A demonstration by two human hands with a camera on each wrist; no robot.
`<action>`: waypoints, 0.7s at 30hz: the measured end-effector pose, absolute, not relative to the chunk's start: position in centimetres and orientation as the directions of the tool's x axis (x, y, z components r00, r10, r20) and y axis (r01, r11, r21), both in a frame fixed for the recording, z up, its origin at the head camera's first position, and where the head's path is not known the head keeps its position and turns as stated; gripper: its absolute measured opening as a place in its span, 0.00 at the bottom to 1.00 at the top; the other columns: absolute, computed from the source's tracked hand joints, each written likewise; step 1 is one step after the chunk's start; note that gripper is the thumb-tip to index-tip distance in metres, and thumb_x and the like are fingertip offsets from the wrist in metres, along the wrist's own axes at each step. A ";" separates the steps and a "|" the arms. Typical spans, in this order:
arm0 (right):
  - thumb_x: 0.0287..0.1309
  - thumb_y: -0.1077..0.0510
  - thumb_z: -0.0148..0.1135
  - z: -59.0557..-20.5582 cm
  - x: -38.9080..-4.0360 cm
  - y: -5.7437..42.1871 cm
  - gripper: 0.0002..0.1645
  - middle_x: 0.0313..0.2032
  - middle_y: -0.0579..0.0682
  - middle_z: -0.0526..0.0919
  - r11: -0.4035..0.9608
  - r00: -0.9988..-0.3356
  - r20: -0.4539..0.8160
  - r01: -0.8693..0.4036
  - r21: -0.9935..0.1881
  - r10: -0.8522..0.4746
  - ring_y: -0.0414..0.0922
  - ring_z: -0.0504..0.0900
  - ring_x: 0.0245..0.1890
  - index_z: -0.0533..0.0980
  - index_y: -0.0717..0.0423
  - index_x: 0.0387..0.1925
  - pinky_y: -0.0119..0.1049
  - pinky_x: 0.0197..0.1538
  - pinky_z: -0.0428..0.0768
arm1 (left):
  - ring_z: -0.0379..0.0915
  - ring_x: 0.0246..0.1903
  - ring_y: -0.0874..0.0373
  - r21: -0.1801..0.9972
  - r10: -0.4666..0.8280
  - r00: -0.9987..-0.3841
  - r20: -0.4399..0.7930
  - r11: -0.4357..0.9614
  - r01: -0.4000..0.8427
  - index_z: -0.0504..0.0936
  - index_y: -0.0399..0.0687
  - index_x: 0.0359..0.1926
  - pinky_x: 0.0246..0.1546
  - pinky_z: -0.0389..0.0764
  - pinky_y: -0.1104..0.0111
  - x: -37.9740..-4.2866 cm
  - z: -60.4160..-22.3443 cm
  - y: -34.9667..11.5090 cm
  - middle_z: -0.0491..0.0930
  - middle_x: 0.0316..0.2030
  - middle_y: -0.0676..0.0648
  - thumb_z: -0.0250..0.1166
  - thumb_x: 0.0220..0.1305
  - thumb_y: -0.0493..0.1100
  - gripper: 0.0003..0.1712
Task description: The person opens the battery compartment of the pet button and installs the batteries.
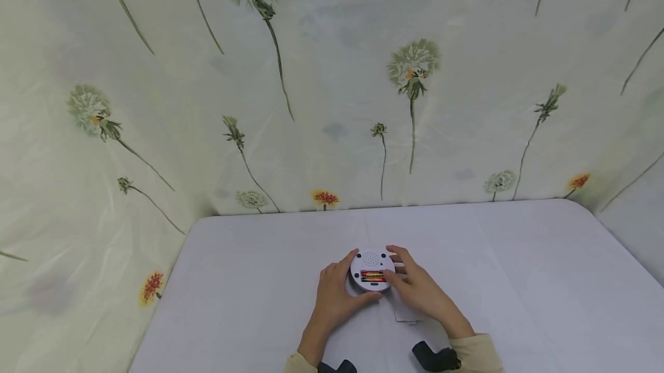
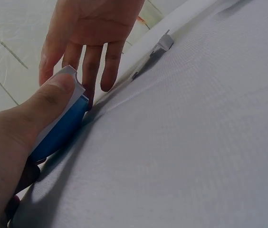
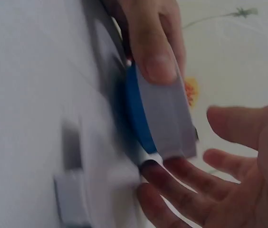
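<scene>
A round white device [image 1: 370, 259] with a speaker grille and small dark feet shows its underside in the head view. Red-and-black batteries [image 1: 369, 276] lie in its uncovered battery slot. My left hand [image 1: 334, 292] grips its left rim, thumb at the near edge. The wrist views show a blue layer [image 2: 63, 135] on the side facing the table. My right hand [image 1: 425, 291] is at the right rim, its thumb tip over the batteries' right end in the head view. In the right wrist view its relaxed fingers [image 3: 191, 180] lie beside the rim, thumb raised off it.
A flat white box-like piece [image 1: 407, 311] lies on the white-covered table [image 1: 249, 281] below my right hand. Black wrist-worn straps [image 1: 436, 358] show at the bottom edge. A flower-printed curtain [image 1: 332, 85] hangs behind the table and along its sides.
</scene>
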State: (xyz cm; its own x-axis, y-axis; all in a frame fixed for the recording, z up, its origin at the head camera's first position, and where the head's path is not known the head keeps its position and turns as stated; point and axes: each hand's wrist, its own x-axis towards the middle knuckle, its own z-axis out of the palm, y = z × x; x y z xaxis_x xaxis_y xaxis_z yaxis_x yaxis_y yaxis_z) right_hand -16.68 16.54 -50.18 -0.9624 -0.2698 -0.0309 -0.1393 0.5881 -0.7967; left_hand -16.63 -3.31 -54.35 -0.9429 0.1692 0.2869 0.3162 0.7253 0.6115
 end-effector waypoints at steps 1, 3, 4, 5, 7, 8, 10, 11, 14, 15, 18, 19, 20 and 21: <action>0.65 0.47 0.54 -50.1 -16.6 16.9 0.33 0.61 0.61 0.71 0.594 -0.961 -0.047 -0.130 -0.794 -0.273 0.58 0.76 0.56 0.56 0.48 0.68 0.52 0.56 0.75 | 0.72 0.48 0.60 0.614 0.168 -0.944 0.285 0.724 0.314 0.64 0.58 0.68 0.59 0.66 0.57 -16.6 -54.4 -3.3 0.75 0.59 0.55 0.70 0.39 0.72 0.55; 0.65 0.46 0.54 -49.9 -16.6 17.5 0.32 0.57 0.58 0.74 0.609 -0.959 -0.069 -0.119 -0.785 -0.276 0.54 0.77 0.55 0.59 0.48 0.66 0.50 0.56 0.76 | 0.72 0.48 0.60 0.614 0.168 -0.943 0.287 0.723 0.316 0.64 0.58 0.68 0.58 0.66 0.57 -16.7 -54.4 -3.3 0.75 0.58 0.55 0.69 0.39 0.72 0.55; 0.65 0.46 0.54 -49.7 -16.6 17.8 0.30 0.55 0.56 0.75 0.616 -0.956 -0.080 -0.116 -0.779 -0.281 0.52 0.77 0.54 0.61 0.48 0.65 0.50 0.55 0.76 | 0.72 0.48 0.60 0.615 0.169 -0.943 0.287 0.723 0.316 0.64 0.58 0.68 0.58 0.66 0.57 -16.7 -54.4 -3.3 0.76 0.58 0.55 0.69 0.39 0.72 0.55; 0.64 0.46 0.55 -49.6 -16.6 18.1 0.28 0.53 0.54 0.76 0.625 -0.953 -0.089 -0.117 -0.772 -0.288 0.51 0.78 0.53 0.63 0.48 0.63 0.49 0.55 0.76 | 0.72 0.48 0.60 0.616 0.168 -0.944 0.285 0.722 0.315 0.64 0.58 0.68 0.58 0.66 0.57 -16.7 -54.4 -3.3 0.76 0.58 0.55 0.69 0.39 0.73 0.55; 0.64 0.45 0.55 -49.3 -16.6 18.6 0.26 0.49 0.51 0.78 0.636 -0.945 -0.105 -0.124 -0.761 -0.310 0.49 0.78 0.51 0.66 0.49 0.59 0.47 0.52 0.78 | 0.72 0.49 0.60 0.619 0.168 -0.945 0.280 0.721 0.312 0.64 0.58 0.68 0.59 0.65 0.57 -16.7 -54.4 -3.3 0.75 0.59 0.55 0.69 0.39 0.73 0.55; 0.63 0.45 0.56 -49.1 -16.6 18.8 0.25 0.47 0.50 0.79 0.641 -0.941 -0.116 -0.124 -0.757 -0.319 0.48 0.79 0.50 0.67 0.49 0.58 0.45 0.50 0.78 | 0.71 0.49 0.60 0.621 0.168 -0.946 0.276 0.720 0.309 0.64 0.58 0.68 0.59 0.65 0.57 -16.7 -54.4 -3.3 0.75 0.59 0.55 0.69 0.39 0.73 0.55; 0.62 0.44 0.57 -48.9 -16.5 19.2 0.25 0.45 0.50 0.80 0.648 -0.932 -0.134 -0.126 -0.751 -0.337 0.46 0.79 0.47 0.69 0.51 0.56 0.41 0.46 0.79 | 0.71 0.49 0.60 0.626 0.166 -0.950 0.265 0.719 0.301 0.63 0.58 0.68 0.59 0.65 0.57 -16.7 -54.3 -3.3 0.75 0.59 0.55 0.69 0.39 0.73 0.55; 0.62 0.44 0.57 -48.8 -16.5 19.5 0.25 0.44 0.49 0.80 0.648 -0.927 -0.139 -0.132 -0.750 -0.349 0.45 0.79 0.45 0.69 0.52 0.55 0.39 0.45 0.78 | 0.71 0.50 0.60 0.628 0.166 -0.951 0.260 0.719 0.297 0.63 0.59 0.68 0.59 0.65 0.58 -16.7 -54.3 -3.3 0.75 0.59 0.56 0.69 0.39 0.73 0.55; 0.61 0.44 0.59 -48.8 -16.3 20.2 0.24 0.41 0.48 0.79 0.649 -0.905 -0.149 -0.163 -0.743 -0.398 0.41 0.77 0.42 0.71 0.54 0.53 0.33 0.41 0.77 | 0.71 0.49 0.60 0.632 0.164 -0.954 0.252 0.718 0.291 0.63 0.59 0.68 0.59 0.65 0.58 -16.6 -54.3 -3.3 0.75 0.59 0.56 0.69 0.39 0.73 0.55; 0.60 0.44 0.59 -48.8 -16.3 20.4 0.24 0.40 0.47 0.79 0.649 -0.894 -0.152 -0.180 -0.739 -0.421 0.40 0.76 0.40 0.72 0.54 0.52 0.32 0.40 0.76 | 0.71 0.49 0.60 0.634 0.164 -0.954 0.250 0.717 0.289 0.63 0.59 0.68 0.59 0.65 0.58 -16.6 -54.3 -3.3 0.74 0.59 0.56 0.69 0.38 0.73 0.55; 0.58 0.44 0.61 -48.8 -16.1 20.9 0.24 0.38 0.46 0.77 0.636 -0.851 -0.172 -0.221 -0.740 -0.496 0.38 0.73 0.39 0.73 0.54 0.50 0.29 0.39 0.74 | 0.71 0.50 0.60 0.636 0.163 -0.953 0.254 0.715 0.291 0.63 0.59 0.68 0.59 0.65 0.58 -16.6 -54.3 -3.3 0.74 0.59 0.56 0.69 0.38 0.73 0.55; 0.57 0.43 0.63 -48.9 -16.0 21.1 0.24 0.38 0.46 0.76 0.633 -0.839 -0.180 -0.229 -0.739 -0.514 0.38 0.72 0.39 0.73 0.54 0.49 0.29 0.39 0.73 | 0.71 0.50 0.60 0.637 0.162 -0.953 0.255 0.714 0.292 0.63 0.60 0.68 0.59 0.65 0.58 -16.6 -54.3 -3.3 0.74 0.60 0.56 0.69 0.38 0.73 0.55; 0.55 0.43 0.64 -48.9 -16.0 21.1 0.25 0.38 0.46 0.76 0.630 -0.828 -0.190 -0.232 -0.741 -0.528 0.38 0.71 0.39 0.74 0.53 0.49 0.29 0.39 0.73 | 0.71 0.50 0.60 0.636 0.161 -0.953 0.255 0.714 0.291 0.63 0.60 0.68 0.59 0.65 0.58 -16.6 -54.3 -3.3 0.74 0.60 0.56 0.69 0.38 0.73 0.55; 0.54 0.43 0.65 -48.9 -15.9 21.2 0.25 0.39 0.46 0.75 0.629 -0.817 -0.201 -0.234 -0.741 -0.540 0.38 0.71 0.40 0.74 0.51 0.48 0.29 0.41 0.73 | 0.71 0.50 0.60 0.636 0.160 -0.953 0.256 0.715 0.291 0.63 0.60 0.68 0.59 0.65 0.58 -16.6 -54.3 -3.3 0.74 0.60 0.56 0.69 0.38 0.73 0.55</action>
